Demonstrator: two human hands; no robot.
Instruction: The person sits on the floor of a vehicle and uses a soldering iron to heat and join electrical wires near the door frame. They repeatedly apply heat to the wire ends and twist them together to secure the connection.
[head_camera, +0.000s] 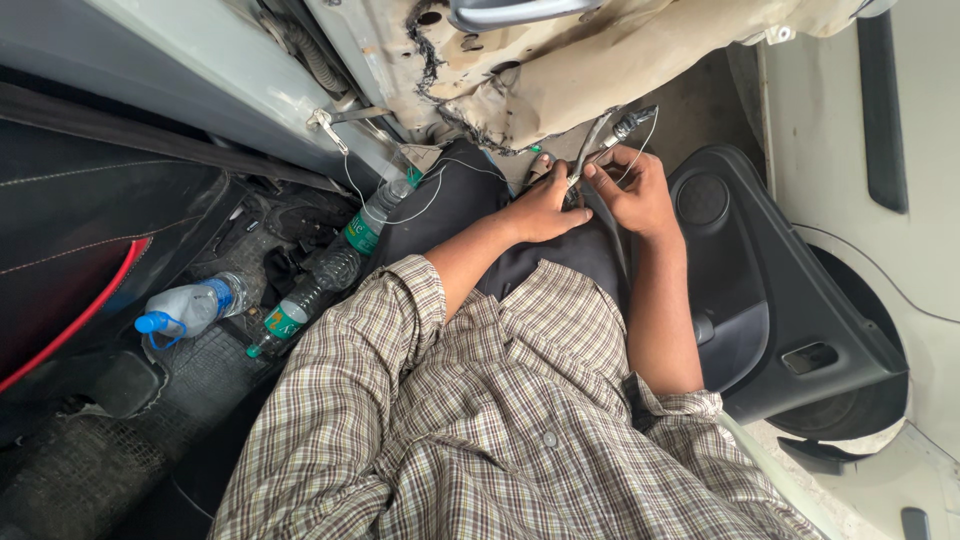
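I look down at my lap in a checked shirt, sitting at an open car door. My left hand (545, 207) and my right hand (632, 190) meet over my dark trousers, both pinching a bundle of thin wires (596, 140) that runs up to a grey connector (636, 122) coming out of the stripped door. A thin white wire (420, 205) loops off to the left. The door's torn beige lining (560, 90) hangs just above my hands.
A removed black door trim panel (770, 300) leans by my right arm. Three plastic bottles lie on the floor mat at left: two clear with green labels (370, 220) (300, 310), one with a blue cap (185, 308). A black seat with red piping (70, 250) is far left.
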